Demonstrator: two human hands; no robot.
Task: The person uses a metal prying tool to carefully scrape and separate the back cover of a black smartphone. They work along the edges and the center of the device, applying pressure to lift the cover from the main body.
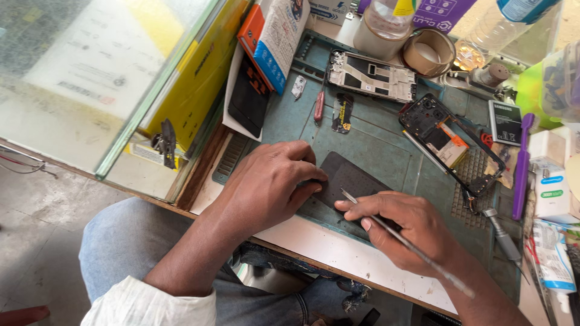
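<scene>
A dark flat phone part (350, 178) lies on the teal work mat (374, 139). My left hand (269, 184) rests on its left edge, fingers curled and pressing it down. My right hand (411, 226) grips thin metal tweezers (417, 250), whose tips touch the part's lower middle.
A stripped phone frame (456, 142) with a battery lies to the right, a bare phone chassis (371, 75) at the back. A red-handled screwdriver (319, 105), tape rolls (429, 51), a purple brush (521, 169), boxes (272, 36) and a glass counter (90, 78) surround the mat.
</scene>
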